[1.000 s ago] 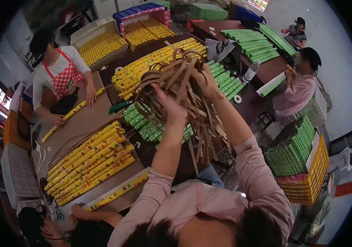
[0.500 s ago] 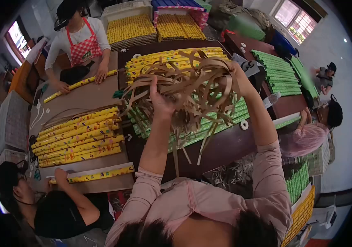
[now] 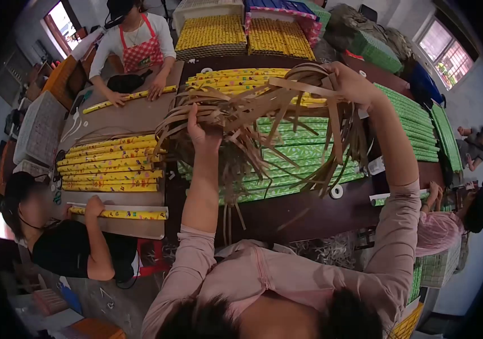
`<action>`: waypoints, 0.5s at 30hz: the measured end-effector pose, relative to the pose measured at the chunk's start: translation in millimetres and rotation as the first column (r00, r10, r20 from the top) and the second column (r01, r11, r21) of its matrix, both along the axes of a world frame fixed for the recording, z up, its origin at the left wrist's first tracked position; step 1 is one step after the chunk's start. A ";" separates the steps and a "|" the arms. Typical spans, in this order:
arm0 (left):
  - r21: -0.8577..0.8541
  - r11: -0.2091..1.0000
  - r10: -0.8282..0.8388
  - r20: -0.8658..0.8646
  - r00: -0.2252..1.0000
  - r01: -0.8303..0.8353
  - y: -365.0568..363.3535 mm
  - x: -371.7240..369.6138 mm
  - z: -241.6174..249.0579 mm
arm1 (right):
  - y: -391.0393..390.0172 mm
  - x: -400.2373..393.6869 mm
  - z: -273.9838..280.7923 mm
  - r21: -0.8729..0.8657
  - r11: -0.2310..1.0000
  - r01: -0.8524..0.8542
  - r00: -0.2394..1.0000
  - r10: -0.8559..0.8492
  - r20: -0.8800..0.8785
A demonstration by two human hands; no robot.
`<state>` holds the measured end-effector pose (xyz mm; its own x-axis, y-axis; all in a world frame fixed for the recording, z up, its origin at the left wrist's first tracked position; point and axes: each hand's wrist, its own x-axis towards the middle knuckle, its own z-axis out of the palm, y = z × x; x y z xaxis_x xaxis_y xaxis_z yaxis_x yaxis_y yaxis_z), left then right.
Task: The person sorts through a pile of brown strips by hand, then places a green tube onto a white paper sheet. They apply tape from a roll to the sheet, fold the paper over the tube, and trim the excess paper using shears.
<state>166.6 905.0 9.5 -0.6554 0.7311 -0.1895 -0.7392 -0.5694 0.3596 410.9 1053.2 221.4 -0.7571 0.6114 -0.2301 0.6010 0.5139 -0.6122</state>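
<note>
A big tangle of brown paper strips (image 3: 247, 116) hangs between my raised hands above the table. My left hand (image 3: 206, 135) is closed around the left part of the bundle, thumb pointing up, its fingers mostly hidden by strips. Higher and to the right, my right hand (image 3: 351, 87) grips the other end, and several strips loop down beneath it. Under the tangle lie green patterned wrapping paper rolls (image 3: 295, 144), side by side. Yellow patterned rolls (image 3: 235, 77) rest just beyond them, partly covered by the strips.
More yellow rolls (image 3: 111, 166) are at left, near a person in black (image 3: 77, 243) with a roll. Across the table stands a person in a checked apron (image 3: 140, 53). A tape roll (image 3: 337, 191) lies on the dark table (image 3: 264, 217). Green rolls (image 3: 408, 121) are at right.
My right hand has moved outward to the right and slightly up, away from my left. The tangle is stretched wider, baring more green rolls. The camera view has shifted.
</note>
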 end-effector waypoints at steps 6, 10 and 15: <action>0.033 0.997 0.069 -0.054 0.996 -0.067 -9.0 -20.3 -8.0 | 40.8 32.2 13.0 0.036 0.999 -0.013 0.984 0.020 -0.175; 0.055 0.995 0.085 0.023 0.996 -0.086 -6.3 -32.4 -12.3 | 60.3 63.3 19.9 0.249 0.938 0.240 0.934 -0.154 -0.321; -0.026 0.996 0.085 0.043 0.995 -0.084 -10.7 -26.4 -6.0 | 92.1 93.4 74.4 -0.059 0.974 0.221 0.865 -0.223 -0.449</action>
<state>140.2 894.4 3.5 -0.7051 0.6686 -0.2362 -0.7043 -0.6220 0.3422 504.3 1145.3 295.8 -0.6236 0.7755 0.0985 0.3583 0.3955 -0.8457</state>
